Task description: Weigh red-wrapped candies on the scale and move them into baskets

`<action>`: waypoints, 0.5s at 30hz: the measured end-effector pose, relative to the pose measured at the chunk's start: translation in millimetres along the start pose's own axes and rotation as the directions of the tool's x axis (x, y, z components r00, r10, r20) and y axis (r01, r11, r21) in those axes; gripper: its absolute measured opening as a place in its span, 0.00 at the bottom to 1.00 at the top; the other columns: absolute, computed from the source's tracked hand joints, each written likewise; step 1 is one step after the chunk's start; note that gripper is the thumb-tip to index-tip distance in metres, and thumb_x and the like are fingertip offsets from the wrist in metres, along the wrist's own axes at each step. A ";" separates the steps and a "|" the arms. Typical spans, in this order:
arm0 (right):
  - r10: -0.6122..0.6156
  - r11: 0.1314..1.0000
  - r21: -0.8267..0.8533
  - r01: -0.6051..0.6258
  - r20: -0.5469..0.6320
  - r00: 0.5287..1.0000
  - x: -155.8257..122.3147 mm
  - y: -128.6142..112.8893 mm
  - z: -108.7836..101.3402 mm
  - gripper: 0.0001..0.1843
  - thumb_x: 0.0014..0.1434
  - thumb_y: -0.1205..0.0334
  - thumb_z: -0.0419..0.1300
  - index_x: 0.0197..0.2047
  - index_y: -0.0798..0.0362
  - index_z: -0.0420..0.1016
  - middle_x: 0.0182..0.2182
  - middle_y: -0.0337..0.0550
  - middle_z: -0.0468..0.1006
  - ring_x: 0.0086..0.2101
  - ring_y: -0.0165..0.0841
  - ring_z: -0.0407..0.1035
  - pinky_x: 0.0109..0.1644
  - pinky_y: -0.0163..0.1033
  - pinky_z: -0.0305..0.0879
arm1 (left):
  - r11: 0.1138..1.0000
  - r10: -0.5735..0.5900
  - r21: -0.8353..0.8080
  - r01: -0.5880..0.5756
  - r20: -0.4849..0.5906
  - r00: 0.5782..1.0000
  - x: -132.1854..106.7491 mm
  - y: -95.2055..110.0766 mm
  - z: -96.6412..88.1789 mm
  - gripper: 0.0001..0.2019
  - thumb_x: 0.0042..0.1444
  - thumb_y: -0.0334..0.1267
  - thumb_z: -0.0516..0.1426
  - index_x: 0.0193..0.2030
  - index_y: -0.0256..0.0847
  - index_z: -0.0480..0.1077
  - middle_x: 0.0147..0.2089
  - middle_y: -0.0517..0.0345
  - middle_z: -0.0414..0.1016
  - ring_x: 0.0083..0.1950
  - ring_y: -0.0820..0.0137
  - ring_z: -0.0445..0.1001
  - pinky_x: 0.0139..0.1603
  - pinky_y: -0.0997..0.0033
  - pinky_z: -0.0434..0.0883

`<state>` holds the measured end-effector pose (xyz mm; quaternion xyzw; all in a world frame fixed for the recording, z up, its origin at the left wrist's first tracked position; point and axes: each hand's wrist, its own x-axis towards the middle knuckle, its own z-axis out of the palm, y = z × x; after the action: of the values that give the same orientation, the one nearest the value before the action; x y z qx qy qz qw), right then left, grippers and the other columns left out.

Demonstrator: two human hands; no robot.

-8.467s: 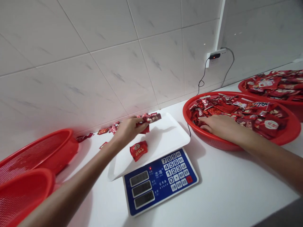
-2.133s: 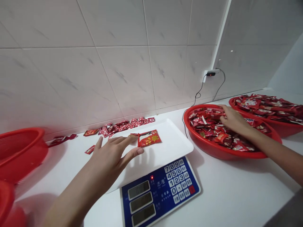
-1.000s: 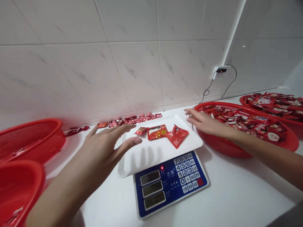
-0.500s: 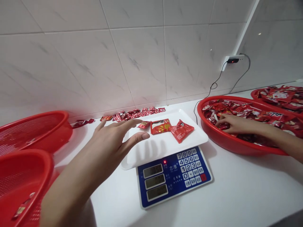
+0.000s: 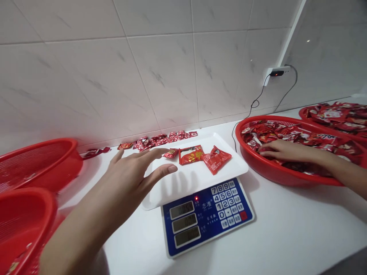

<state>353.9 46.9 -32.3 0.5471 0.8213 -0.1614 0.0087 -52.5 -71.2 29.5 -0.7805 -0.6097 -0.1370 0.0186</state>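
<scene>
My left hand [image 5: 130, 172] hovers over the left side of the white weighing tray [image 5: 186, 189], fingers spread and holding nothing. Three red wrapped packets lie on that tray: a small one [image 5: 171, 153] near my fingertips, a flat one with gold print [image 5: 190, 154], and a crumpled one [image 5: 216, 159]. The tray sits on a blue digital scale [image 5: 205, 208] with keys and three displays. On the right, my right hand [image 5: 282, 152] reaches into a red plastic basket [image 5: 271, 173] full of red packets. Its fingers are bent and pressed together among them; what they hold is hidden.
Behind the tray, small red packets [image 5: 155, 141] lie along the tiled wall. Two red baskets, one farther back [image 5: 64, 168] and one nearer [image 5: 47, 210], stand at left. Another filled basket [image 5: 332, 114] is at far right. A black cable [image 5: 254, 109] runs from the wall socket.
My right hand has shifted slightly within the basket, and its fingers now lie lower over the packets. My left hand keeps its pose. The whole view has moved a little.
</scene>
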 end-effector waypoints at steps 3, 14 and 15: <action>0.093 0.992 0.094 -0.084 -0.103 0.990 -6.0 -3.8 -11.5 0.21 0.63 0.44 0.48 0.41 0.51 0.72 0.45 0.52 0.81 0.46 0.47 0.74 0.51 0.48 0.68 | 1.000 -0.015 -0.001 0.015 -0.047 0.999 0.3 -6.4 2.4 0.38 0.56 0.76 0.39 0.49 0.54 0.77 0.50 0.54 0.83 0.55 0.44 0.77 0.60 0.35 0.65; -0.173 0.720 0.668 0.186 -0.086 0.981 6.2 -139.7 1.5 0.18 0.59 0.45 0.65 0.36 0.53 0.72 0.22 0.38 0.75 0.24 0.29 0.68 0.32 0.37 0.64 | 0.997 -0.072 -0.017 0.071 -0.030 0.997 2.8 -1.0 -2.0 0.43 0.53 0.78 0.37 0.53 0.52 0.76 0.52 0.51 0.82 0.56 0.45 0.76 0.57 0.39 0.69; -0.209 0.700 0.688 0.191 -0.058 0.976 10.8 -149.6 5.7 0.17 0.60 0.48 0.64 0.39 0.54 0.73 0.23 0.39 0.76 0.25 0.29 0.69 0.32 0.36 0.65 | 0.996 -0.085 -0.024 0.085 -0.022 0.996 2.0 -0.6 -3.4 0.44 0.52 0.79 0.37 0.54 0.52 0.76 0.53 0.51 0.82 0.56 0.45 0.76 0.56 0.41 0.70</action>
<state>213.8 2.7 -1.6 0.4166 0.7563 -0.4618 -0.2030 -53.3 -69.9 33.1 -0.7524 -0.6405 -0.1535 0.0108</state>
